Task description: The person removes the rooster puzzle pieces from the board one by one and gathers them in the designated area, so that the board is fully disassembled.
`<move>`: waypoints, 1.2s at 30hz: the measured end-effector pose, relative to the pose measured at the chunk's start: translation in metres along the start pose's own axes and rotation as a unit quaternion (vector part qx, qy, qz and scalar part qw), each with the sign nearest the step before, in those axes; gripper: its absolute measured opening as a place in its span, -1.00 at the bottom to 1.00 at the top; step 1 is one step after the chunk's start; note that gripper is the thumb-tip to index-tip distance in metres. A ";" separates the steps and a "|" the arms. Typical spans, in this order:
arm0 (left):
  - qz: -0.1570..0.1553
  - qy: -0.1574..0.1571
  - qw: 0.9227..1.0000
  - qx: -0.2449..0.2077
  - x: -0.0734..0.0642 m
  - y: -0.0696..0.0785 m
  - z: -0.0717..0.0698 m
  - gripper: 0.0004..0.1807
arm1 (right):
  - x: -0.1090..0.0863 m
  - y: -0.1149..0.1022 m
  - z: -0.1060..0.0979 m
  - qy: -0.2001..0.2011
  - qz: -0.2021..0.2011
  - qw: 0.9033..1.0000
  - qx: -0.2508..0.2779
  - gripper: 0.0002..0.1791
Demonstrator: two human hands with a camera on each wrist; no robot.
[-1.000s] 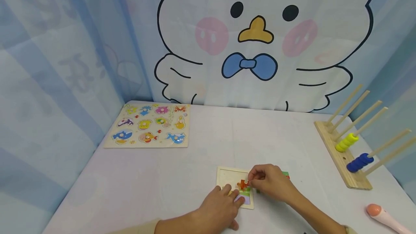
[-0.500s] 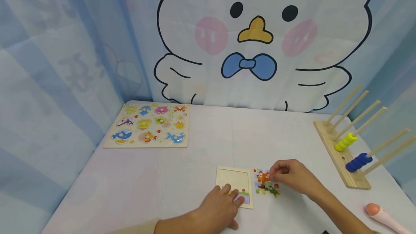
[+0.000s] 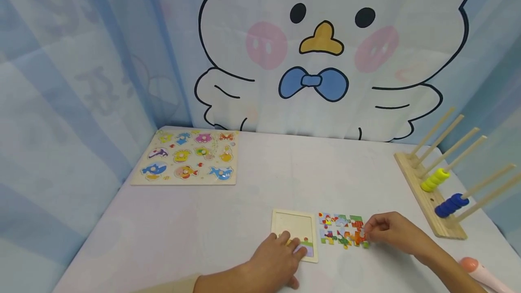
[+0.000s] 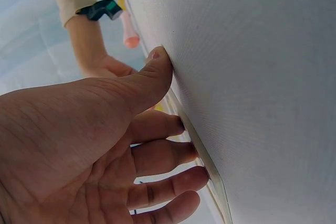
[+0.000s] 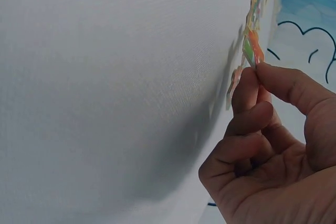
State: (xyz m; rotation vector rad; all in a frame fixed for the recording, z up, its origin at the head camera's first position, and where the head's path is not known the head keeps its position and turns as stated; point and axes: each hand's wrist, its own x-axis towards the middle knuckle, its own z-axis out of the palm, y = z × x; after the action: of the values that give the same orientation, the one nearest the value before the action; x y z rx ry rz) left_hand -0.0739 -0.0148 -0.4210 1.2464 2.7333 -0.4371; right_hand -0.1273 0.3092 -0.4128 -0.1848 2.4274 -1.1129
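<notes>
My left hand (image 3: pixel 274 259) lies over the lower left of a small wooden puzzle tray (image 3: pixel 292 224), fingers spread across it. In the left wrist view its fingertips rest along the edge of the tray (image 4: pixel 214 178), with the thumb apart from them. A green and lilac strip of picture fills the tray's lower right. Right of the tray lies a group of colourful jigsaw pieces (image 3: pixel 341 221). At that group's right end my right hand (image 3: pixel 394 233) pinches an orange and green jigsaw piece (image 5: pixel 254 48) between thumb and forefinger, tilted on edge in the right wrist view.
A large sea-animal peg puzzle board (image 3: pixel 203 159) lies at the back left. On the right stands a wooden bead rack (image 3: pixel 423 193) with upright pegs and yellow and blue beads. A pink-handled stick with an orange tip (image 3: pixel 484 275) lies at the front right.
My right hand has moved right from the tray to the far end of the loose pieces, carrying the orange jigsaw piece away from the tray. The left hand has stayed in place.
</notes>
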 end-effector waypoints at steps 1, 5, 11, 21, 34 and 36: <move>0.000 0.000 1.000 0.000 0.000 0.000 0.000 -0.24 | 0.000 0.001 0.000 -0.001 -0.002 1.000 0.001 -0.87; 0.002 0.000 1.000 -0.001 0.000 -0.001 0.000 -0.24 | 0.000 0.003 0.000 0.002 -0.008 1.000 -0.005 -0.88; 0.002 -0.001 1.000 -0.003 0.000 -0.001 0.000 -0.24 | 0.003 0.003 0.002 0.019 -0.009 0.999 -0.050 -0.92; 0.006 0.003 1.000 -0.007 -0.001 -0.001 0.001 -0.25 | 0.006 -0.001 0.003 0.028 0.000 0.996 -0.083 -0.92; 0.003 -0.004 1.000 0.007 -0.002 0.000 0.001 -0.24 | 0.005 -0.006 0.011 0.071 0.026 0.986 -0.149 -0.95; -0.001 -0.006 1.000 0.002 -0.003 0.001 0.002 -0.23 | 0.005 -0.007 0.013 0.078 0.033 0.984 -0.155 -0.95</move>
State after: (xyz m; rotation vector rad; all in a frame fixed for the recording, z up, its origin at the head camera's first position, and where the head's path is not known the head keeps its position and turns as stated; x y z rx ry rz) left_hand -0.0714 -0.0168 -0.4222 1.2362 2.7252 -0.4494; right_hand -0.1264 0.2946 -0.4168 -0.1183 2.7167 -0.7387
